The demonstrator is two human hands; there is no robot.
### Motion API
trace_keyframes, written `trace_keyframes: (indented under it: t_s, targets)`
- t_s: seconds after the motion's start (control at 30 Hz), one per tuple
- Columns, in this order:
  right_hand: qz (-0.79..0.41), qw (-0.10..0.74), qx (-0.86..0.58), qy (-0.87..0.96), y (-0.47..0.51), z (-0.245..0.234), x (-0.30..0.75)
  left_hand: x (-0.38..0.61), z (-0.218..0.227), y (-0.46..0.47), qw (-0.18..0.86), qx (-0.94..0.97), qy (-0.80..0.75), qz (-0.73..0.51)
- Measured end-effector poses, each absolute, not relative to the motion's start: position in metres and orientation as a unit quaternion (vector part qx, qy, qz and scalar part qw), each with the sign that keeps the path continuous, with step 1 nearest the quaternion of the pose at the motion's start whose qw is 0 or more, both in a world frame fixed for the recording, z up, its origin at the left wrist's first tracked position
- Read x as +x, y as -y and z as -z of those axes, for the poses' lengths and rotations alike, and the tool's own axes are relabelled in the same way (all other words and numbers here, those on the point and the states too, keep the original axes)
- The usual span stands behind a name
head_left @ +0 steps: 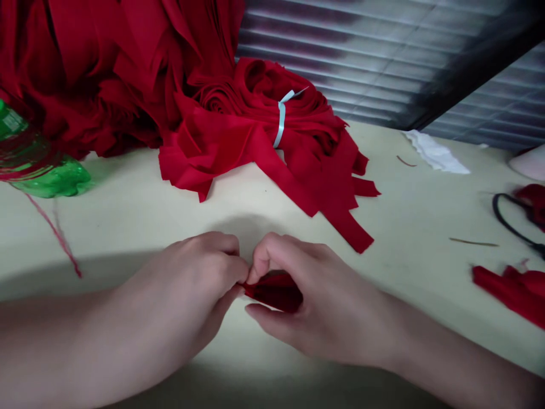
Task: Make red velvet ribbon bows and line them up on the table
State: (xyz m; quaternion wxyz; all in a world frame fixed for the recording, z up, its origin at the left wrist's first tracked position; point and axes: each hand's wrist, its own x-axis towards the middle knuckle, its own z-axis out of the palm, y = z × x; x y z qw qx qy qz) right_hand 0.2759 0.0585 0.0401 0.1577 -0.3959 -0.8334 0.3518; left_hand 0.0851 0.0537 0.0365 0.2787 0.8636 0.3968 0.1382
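Note:
Between my two hands is a small piece of red fabric (276, 291), gathered into folds at its left end. The thumb and fingers of my left hand (208, 278) pinch that gathered end. My right hand (323, 295) curls around the wider part, its index finger bent close to the left fingertips and its thumb below the cloth. Part of the fabric is hidden inside the right palm. Both hands are just above the pale table (140, 227).
Red fabric strips (298, 147), tied with a light blue band (281, 116), lie ahead beside a large red heap (106, 68). A green bottle (51, 170) wound with red thread lies left. At right are a white scrap (436, 152), black-handled scissors (511, 221) and red cloth (515, 289).

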Motion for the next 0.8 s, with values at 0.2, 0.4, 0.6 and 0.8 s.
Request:
trace_keyframes:
  t_s: [0.2, 0.4, 0.6, 0.8]
  targets:
    - [-0.26, 0.203, -0.425, 0.843, -0.043, -0.032, 0.272, 0.085, -0.038, -0.054, 0.272, 0.879, -0.364, -0.146]
    - [-0.272, 0.198, -0.418, 0.844, -0.042, -0.03, 0.274, 0.081, -0.04, -0.053, 0.199, 0.909, -0.334, -0.148]
    - [-0.314, 0.195, -0.418, 0.829, -0.047, -0.031, 0.275, 0.084, -0.045, -0.053, 0.183, 0.926, -0.313, -0.108]
    - [-0.376, 0.207, -0.441, 0.788, -0.05, -0.031, 0.273, 0.088, -0.044, -0.048, 0.125, 0.946, -0.287, -0.082]
